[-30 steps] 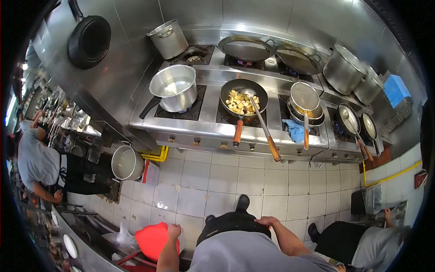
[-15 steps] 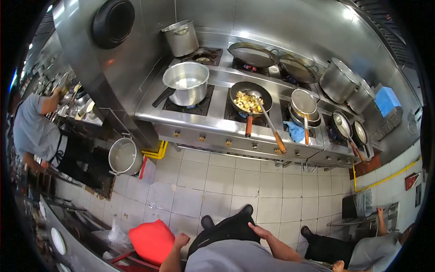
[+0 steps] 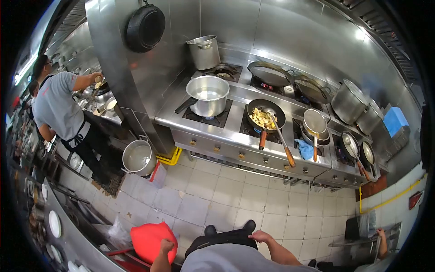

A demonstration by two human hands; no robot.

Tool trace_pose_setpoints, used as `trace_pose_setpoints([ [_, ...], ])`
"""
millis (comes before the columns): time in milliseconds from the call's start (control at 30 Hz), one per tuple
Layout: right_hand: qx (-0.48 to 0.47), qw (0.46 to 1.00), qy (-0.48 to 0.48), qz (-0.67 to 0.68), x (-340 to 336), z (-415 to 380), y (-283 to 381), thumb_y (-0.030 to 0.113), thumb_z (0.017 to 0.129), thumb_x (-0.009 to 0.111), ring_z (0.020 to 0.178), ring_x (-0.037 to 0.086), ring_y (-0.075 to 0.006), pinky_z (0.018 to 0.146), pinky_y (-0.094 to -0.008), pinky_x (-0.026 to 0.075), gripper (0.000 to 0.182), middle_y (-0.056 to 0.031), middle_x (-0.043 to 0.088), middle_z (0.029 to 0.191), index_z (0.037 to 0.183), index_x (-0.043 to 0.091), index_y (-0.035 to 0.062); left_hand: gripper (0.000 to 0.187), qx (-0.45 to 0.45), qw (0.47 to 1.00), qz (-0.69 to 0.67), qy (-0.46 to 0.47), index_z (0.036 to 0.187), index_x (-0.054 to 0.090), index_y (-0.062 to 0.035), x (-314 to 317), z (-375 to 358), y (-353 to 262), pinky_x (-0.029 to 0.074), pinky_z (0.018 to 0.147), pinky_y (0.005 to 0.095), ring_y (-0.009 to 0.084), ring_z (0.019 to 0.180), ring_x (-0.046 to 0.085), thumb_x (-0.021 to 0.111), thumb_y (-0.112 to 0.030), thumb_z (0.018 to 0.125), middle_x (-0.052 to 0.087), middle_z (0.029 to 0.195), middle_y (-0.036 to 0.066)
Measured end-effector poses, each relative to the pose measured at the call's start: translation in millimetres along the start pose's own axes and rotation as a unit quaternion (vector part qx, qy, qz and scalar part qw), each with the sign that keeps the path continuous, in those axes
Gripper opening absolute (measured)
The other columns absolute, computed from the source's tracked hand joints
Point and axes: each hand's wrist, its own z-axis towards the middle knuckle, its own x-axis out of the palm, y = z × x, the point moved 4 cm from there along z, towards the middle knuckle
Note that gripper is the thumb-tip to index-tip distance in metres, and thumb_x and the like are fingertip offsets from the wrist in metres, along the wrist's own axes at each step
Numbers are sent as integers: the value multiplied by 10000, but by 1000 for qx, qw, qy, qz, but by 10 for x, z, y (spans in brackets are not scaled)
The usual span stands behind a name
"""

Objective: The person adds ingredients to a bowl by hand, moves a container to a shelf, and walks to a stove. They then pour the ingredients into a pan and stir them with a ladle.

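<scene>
My left hand hangs low with its fingers curled into a loose fist, in front of a red bag or cushion; nothing shows in it. At the right edge of my black apron is my right hand, fingers loosely bent and pointing left, with no object visible in it. Both hands are well apart from the stove. On the stove, a black wok contains chopped yellowish food. A wooden-handled ladle leans in it. A large aluminium pot sits on the burner to its left.
A strainer rests over a pan beside a blue cloth. Tall pots stand at the right back. A big pot is near the floor at left. One co-worker stands left; another's arm shows right.
My view has shifted, so the stove sits lower and further right in the picture. My right hand's fingers are more bent. The left co-worker appears more upright; the right one is mostly out of view.
</scene>
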Motion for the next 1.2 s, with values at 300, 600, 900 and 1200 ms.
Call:
trace_pose_setpoints([
  [300,-34,989,-88,118,271,511,-346,239,846,586,514,500,-147,451,-309,405,256,-26,517,595,673,563,51,266,27,993,7,110,951,624,18,302,-258,-193,507,528,299,158,607,616,632,-155,749,648,733,97],
  [600,-171,985,-13,-3,532,80,345,485,882,475,1300,339,-225,1051,-328,282,528,-134,479,1319,1299,496,162,312,89,987,52,127,991,597,36,210,-55,-388,513,550,304,172,639,634,635,-180,769,652,761,106],
  [900,-138,986,32,86,325,-202,291,462,865,538,1262,371,-199,1030,-332,300,507,-67,516,1289,1233,558,115,267,45,993,-27,110,971,594,26,317,-16,-229,505,514,311,196,609,631,638,-147,773,648,740,110],
  [1200,58,980,23,190,146,46,-877,132,770,654,641,573,-111,554,-276,506,122,-38,622,697,828,676,27,298,9,991,7,136,1001,594,15,681,-285,-50,524,547,322,189,686,646,671,-139,757,656,785,120],
])
